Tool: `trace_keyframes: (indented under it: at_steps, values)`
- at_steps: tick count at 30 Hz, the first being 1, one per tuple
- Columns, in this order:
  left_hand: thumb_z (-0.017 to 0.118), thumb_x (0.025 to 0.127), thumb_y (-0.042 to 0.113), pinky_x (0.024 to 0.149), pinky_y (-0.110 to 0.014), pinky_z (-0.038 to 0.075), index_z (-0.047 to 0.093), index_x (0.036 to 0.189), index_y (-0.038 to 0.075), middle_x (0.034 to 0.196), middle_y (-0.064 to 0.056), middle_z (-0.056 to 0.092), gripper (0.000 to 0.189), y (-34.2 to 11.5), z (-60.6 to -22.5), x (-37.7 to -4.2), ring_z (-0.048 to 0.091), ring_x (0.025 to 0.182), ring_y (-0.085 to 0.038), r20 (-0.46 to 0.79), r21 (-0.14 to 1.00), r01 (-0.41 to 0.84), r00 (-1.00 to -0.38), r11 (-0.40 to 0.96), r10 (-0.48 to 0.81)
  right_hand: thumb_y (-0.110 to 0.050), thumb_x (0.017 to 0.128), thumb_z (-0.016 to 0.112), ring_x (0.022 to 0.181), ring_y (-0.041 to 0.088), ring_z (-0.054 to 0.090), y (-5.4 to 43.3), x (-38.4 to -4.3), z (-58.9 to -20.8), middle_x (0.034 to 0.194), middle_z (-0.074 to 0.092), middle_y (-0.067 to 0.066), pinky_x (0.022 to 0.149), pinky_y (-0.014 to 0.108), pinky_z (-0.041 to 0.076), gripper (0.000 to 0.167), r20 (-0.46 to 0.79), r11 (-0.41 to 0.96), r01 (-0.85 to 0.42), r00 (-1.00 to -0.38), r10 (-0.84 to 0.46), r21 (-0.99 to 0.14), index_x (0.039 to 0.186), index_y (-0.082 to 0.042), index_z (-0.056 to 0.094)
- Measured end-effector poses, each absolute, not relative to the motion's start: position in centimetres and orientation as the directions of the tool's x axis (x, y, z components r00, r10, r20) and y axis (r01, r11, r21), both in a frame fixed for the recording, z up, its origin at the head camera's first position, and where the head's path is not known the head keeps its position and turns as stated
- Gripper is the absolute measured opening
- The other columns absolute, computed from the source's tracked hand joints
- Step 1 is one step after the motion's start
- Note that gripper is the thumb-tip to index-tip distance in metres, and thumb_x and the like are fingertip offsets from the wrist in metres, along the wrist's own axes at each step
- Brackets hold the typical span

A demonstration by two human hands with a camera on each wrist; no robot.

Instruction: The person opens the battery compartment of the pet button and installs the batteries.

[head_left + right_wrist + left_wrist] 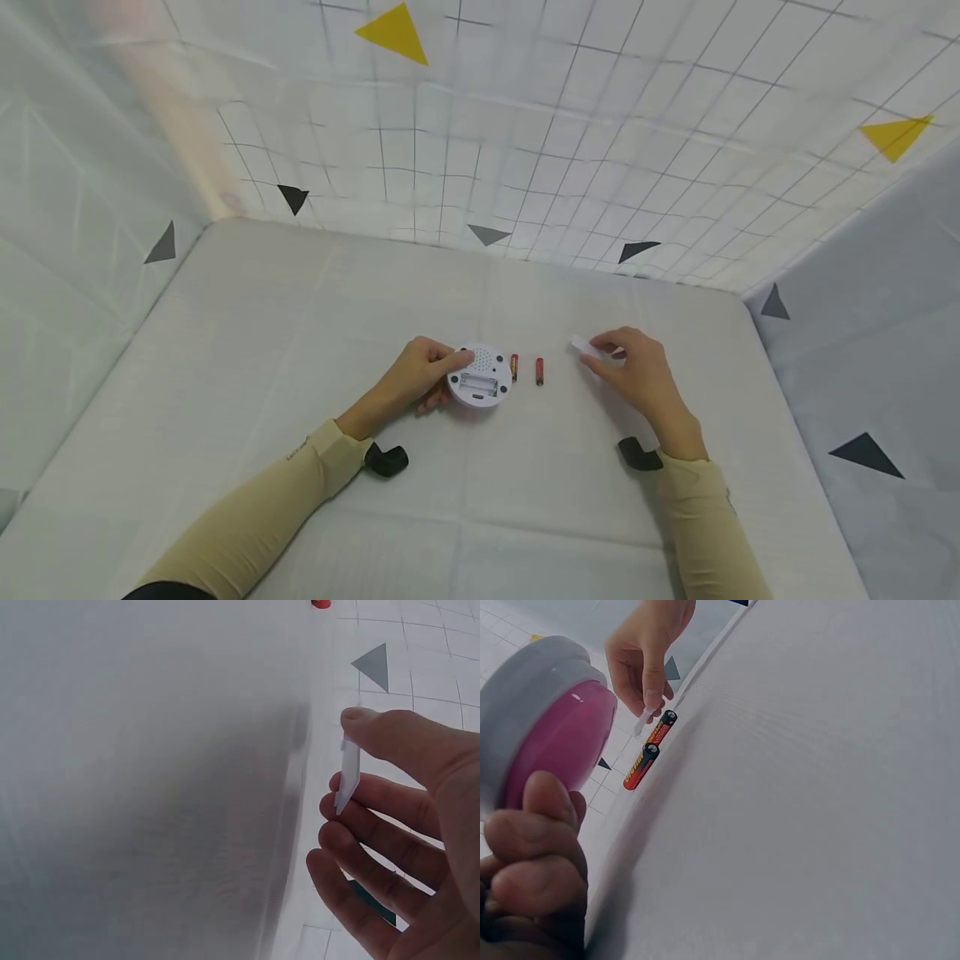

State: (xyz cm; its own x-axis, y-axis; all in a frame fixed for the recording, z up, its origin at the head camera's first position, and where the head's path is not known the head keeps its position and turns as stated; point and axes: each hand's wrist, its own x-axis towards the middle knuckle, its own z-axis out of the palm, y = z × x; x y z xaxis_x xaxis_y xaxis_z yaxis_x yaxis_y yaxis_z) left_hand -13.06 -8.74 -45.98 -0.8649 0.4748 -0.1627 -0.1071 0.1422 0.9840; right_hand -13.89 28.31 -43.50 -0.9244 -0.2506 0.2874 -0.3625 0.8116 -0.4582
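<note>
Device [483,374], round, white on its upturned face and pink beneath, is held over the white tabletop [375,542] by the left hand [424,372], thumb pressed on the perforated area [483,359], fingers underneath. Its battery compartment [478,385] faces up. Two red-and-black batteries [539,372] lie near it, on its right. Farther right, the right hand [636,371] pinches a small white plastic piece [350,769] by thumb and fingers. Gridded sheeting [480,146] stands behind.
</note>
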Motion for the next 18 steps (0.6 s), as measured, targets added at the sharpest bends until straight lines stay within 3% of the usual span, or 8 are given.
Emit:
trace_keyframes:
  at_steps: [18]
  values:
    - [0.067,0.103,0.041,0.036,-0.025,0.038,0.074,0.082,0.004,0.055,-0.008,0.06,0.044,-8.76,-46.04,-13.1,0.044,0.037,-0.015,-0.153,0.986,-0.101,-0.864,0.133,0.479,-0.015,0.088,0.086,0.096,0.034,0.068,28.68,-13.8,-43.26,0.105,0.076,0.016,0.084,0.051,0.056,0.026,0.146,0.887,-0.262,-0.964,-0.223,-0.379,0.108,-0.001,0.079]
